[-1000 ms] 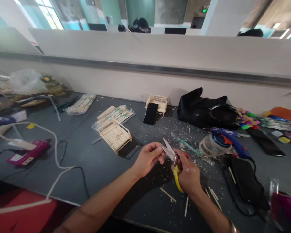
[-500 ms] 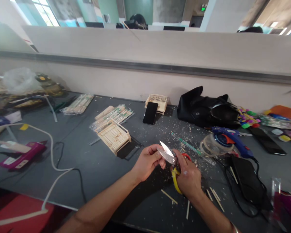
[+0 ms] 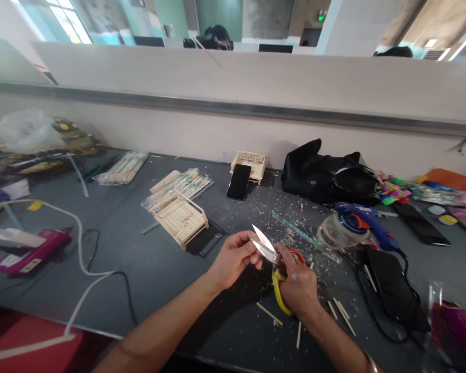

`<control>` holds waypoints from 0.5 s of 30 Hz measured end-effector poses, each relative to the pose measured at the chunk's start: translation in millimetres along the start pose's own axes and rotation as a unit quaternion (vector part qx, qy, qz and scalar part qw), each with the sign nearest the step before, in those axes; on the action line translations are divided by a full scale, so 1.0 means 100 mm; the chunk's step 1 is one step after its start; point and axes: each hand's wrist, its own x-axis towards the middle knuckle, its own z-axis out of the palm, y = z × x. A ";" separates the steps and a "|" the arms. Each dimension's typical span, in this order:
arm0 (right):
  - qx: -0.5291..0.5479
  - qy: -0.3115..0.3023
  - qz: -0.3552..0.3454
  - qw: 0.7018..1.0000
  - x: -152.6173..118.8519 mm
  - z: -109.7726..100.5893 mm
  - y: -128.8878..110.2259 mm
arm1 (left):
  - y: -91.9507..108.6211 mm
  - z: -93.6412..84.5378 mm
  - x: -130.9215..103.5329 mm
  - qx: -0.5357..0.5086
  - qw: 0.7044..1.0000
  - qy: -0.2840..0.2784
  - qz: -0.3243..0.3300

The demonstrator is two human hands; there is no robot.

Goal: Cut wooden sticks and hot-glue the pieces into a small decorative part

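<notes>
My right hand [image 3: 300, 286] grips scissors [image 3: 281, 296] with red and yellow handles. Their blades are parted and point up and left, over the dark table. Beside the blade tips, my left hand [image 3: 235, 259] has its fingers pinched together; whatever small piece lies between them is too small to make out. Scraps and shavings are scattered behind and right of the hands. A few thin wooden sticks [image 3: 269, 314] lie just in front of them. Behind my left hand stands a small frame of pale sticks [image 3: 180, 220].
A phone [image 3: 239, 182] leans on a small stick-built bench [image 3: 254, 165] at the back. Rightward are a black bag [image 3: 314, 178], a blue glue gun [image 3: 380, 228], a clear tub and a black device with cable. Leftward lie bagged sticks [image 3: 122, 168], a purple power strip [image 3: 33, 251] and a white cable.
The view has shifted slightly. The scissor blades look a little wider apart beside my left fingers, and both hands keep nearly the same place.
</notes>
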 end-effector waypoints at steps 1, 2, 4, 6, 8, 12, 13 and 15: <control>0.002 -0.001 0.004 1.000 -0.01 0.00 0.00 | 0.00 0.00 0.00 0.000 1.000 -0.001 -0.003; 0.005 -0.002 0.008 1.000 -0.01 0.01 0.00 | 0.00 0.00 0.00 0.002 1.000 -0.001 -0.004; 0.015 -0.004 0.012 1.000 -0.01 0.01 -0.01 | 0.01 -0.01 0.01 0.007 1.000 0.001 -0.005; 0.035 0.000 0.013 0.999 0.00 0.01 -0.02 | 0.02 -0.01 0.02 0.015 1.000 0.005 -0.001; 0.058 0.012 0.032 0.998 0.02 0.01 -0.01 | 0.04 -0.01 0.03 0.023 1.000 0.016 0.009; 0.070 0.038 0.110 0.991 0.09 0.00 0.05 | 0.08 0.00 0.04 0.031 0.999 0.028 0.025; 0.066 0.039 0.117 0.990 0.10 -0.01 0.06 | 0.09 0.00 0.04 0.030 0.999 0.027 0.027; 0.060 0.032 0.111 0.991 0.10 -0.01 0.07 | 0.10 0.01 0.04 0.026 0.999 0.028 0.028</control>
